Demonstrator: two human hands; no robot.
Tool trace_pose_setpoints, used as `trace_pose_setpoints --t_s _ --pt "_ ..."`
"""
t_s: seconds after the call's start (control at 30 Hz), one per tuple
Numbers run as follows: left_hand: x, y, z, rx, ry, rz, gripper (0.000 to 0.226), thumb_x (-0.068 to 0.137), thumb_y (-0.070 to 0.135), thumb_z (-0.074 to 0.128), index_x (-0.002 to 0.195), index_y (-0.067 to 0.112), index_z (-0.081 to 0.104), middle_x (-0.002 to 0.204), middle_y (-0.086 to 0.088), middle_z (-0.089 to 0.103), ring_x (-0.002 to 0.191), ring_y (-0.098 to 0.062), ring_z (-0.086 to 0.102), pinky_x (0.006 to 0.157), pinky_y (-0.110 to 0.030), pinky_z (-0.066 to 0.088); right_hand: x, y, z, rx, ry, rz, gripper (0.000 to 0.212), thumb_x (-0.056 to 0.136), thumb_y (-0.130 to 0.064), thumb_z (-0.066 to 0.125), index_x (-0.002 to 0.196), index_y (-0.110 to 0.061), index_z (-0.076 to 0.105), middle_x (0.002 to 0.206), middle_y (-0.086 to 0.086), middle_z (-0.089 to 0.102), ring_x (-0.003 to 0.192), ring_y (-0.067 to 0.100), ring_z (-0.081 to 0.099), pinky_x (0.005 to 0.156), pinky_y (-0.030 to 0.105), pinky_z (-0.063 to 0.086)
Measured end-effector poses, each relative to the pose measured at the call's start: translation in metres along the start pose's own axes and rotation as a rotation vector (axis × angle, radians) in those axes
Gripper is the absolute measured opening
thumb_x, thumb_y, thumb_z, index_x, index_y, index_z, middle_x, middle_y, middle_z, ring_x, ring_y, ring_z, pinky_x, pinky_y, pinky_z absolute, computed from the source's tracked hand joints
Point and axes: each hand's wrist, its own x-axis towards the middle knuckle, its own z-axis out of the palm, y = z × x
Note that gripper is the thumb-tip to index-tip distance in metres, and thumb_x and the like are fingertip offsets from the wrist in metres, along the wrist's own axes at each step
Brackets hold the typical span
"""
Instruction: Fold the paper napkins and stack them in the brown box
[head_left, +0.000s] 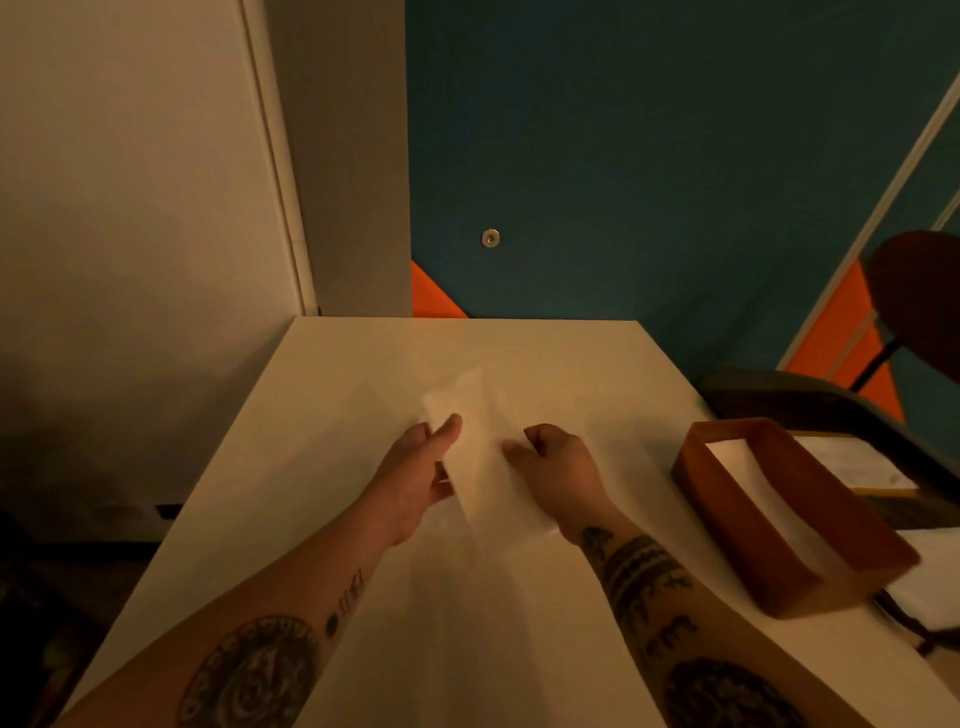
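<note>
napkin sitting mid-table, blurred | left hand pinching its 9 o'clock edge | right hand pinching its 3 o'clock edge, fingers curled | brown box sitting at 3 o'clock, holding white sheets

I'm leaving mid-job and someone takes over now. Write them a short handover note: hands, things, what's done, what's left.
Left hand: pinches the napkin at its left edge.
Right hand: fingers curled on its right edge.
Napkin: held over the middle of the white table, blurred.
Brown box: at the table's right edge.
Done: a white stack lies in the box.
Left: finish this fold and add the napkin to the box.
</note>
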Motion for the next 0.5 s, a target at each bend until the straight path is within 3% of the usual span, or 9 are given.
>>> trace_pose_setpoints --t_s 0.07,0.13,0.2,0.27,0.33,0.5 --pt "0.003 -0.001 -0.004 0.032 0.106 0.049 0.016 0.094 0.021 0.071 0.109 0.018 0.07 0.101 -0.006 0.079 0.093 -0.025 0.075 0.083 -0.043 0.061 0.002 -0.004 0.018 -0.018 -0.063 -0.02 0.023 0.094 -0.04 0.065 0.094 -0.018 0.069 0.085 -0.002 0.07 0.076 0.014 0.066 0.065 0.027 0.053" --pt "0.01 -0.003 -0.017 0.124 0.255 0.098 0.016 0.089 0.016 0.074 0.105 0.017 0.072 0.099 -0.008 0.078 0.09 -0.027 0.075 0.084 -0.045 0.061 0.008 -0.002 0.032 -0.005 -0.114 -0.02 0.024 0.095 -0.043 0.064 0.093 -0.02 0.07 0.089 -0.002 0.072 0.084 0.018 0.068 0.079 0.035 0.057" --pt "0.013 -0.002 -0.035 0.231 0.358 0.127 0.02 0.089 0.016 0.074 0.109 0.017 0.071 0.1 -0.008 0.076 0.087 -0.024 0.072 0.077 -0.036 0.058 0.019 0.004 0.041 -0.005 -0.111 -0.019 0.022 0.099 -0.037 0.057 0.097 -0.019 0.069 0.096 -0.003 0.071 0.091 0.019 0.067 0.09 0.038 0.056" --pt "0.016 -0.004 -0.055 0.316 0.429 0.128 0.026 0.088 0.018 0.075 0.113 0.015 0.071 0.103 -0.009 0.076 0.089 -0.025 0.071 0.078 -0.037 0.058 0.034 0.011 0.047 -0.18 -0.072 -0.082 0.021 0.101 -0.031 0.055 0.11 -0.019 0.069 0.111 -0.001 0.071 0.101 0.02 0.065 0.093 0.031 0.052" --pt "0.017 -0.006 -0.072 0.353 0.486 0.12 0.03 0.087 0.019 0.076 0.115 0.013 0.072 0.105 -0.012 0.076 0.093 -0.03 0.071 0.083 -0.041 0.057 0.047 0.015 0.053 -0.398 -0.074 -0.123 0.029 0.099 -0.033 0.057 0.125 -0.024 0.066 0.125 0.0 0.066 0.113 0.022 0.061 0.1 0.035 0.049" --pt "0.016 -0.011 -0.085 0.412 0.519 0.109 0.035 0.087 0.022 0.076 0.12 0.013 0.07 0.107 -0.009 0.073 0.097 -0.03 0.068 0.085 -0.039 0.055 0.064 0.019 0.069 -0.825 -0.194 -0.231 0.041 0.097 -0.046 0.051 0.133 -0.028 0.059 0.13 0.003 0.057 0.121 0.027 0.048 0.101 0.046 0.041"
